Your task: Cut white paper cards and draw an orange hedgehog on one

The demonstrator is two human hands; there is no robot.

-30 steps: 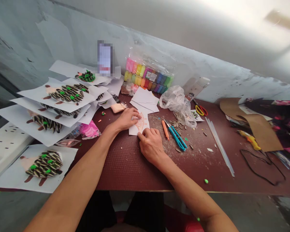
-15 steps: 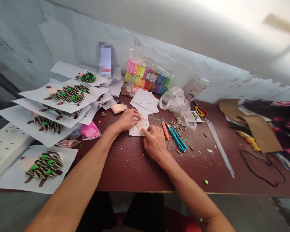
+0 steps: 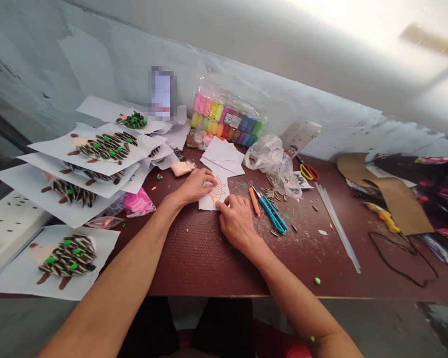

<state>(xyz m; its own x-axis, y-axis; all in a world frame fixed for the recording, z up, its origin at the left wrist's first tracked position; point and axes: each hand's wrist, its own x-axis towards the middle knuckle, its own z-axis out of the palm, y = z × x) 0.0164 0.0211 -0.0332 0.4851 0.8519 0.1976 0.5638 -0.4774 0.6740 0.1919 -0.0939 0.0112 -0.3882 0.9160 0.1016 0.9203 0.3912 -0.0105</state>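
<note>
- Left hand (image 3: 196, 186): grip open, flat on the drawn paper sheet (image 3: 213, 197), partly hiding the orange sketch (image 3: 217, 191)
- Right hand (image 3: 237, 221): grip narrow, fingertips at the sheet's edge; hold unclear
- Blurred upright object (image 3: 162, 93): unreadable

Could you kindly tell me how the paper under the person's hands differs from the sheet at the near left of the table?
The paper under the left hand and right hand bears only an orange line drawing; the near-left sheet bears a figure of striped sunflower seeds with green dots. The paper is smaller than the sheet. Both are white.
</note>
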